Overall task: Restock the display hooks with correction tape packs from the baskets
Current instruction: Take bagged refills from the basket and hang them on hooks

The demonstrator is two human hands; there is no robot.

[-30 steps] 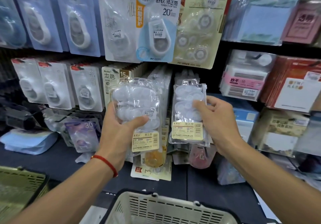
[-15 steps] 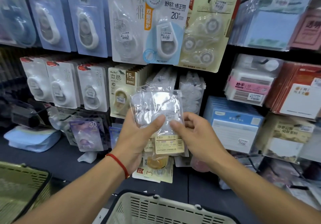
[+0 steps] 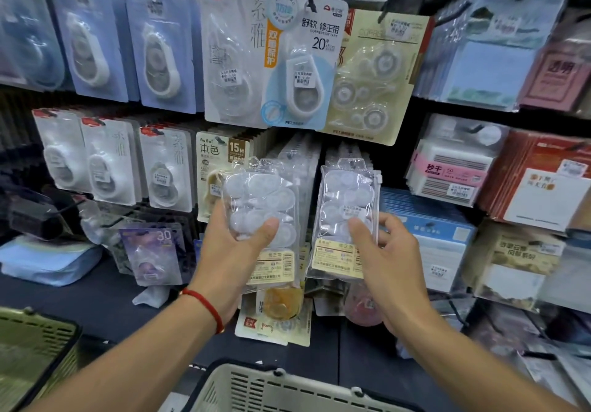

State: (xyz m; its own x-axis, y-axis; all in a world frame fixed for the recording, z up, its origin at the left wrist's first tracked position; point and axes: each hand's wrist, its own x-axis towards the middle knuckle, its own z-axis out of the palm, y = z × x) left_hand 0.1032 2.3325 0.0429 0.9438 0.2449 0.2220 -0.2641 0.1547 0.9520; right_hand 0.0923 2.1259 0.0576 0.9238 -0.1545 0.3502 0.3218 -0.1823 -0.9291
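Left hand (image 3: 235, 251) gripping a clear stack of packs (image 3: 263, 216), thumb curled across its front. Right hand (image 3: 388, 261) pinching a single clear pack (image 3: 347, 216) just beside it — both before the hooks, above the white basket (image 3: 287, 389). Half a second ago joined in one bundle — now split apart.

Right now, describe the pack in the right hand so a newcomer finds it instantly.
Start at the big 20 m correction tape card hanging top centre. Below it, the right hand pinches a clear pack. Unlike the left hand's stack, it has a zip slider at its upper right corner.
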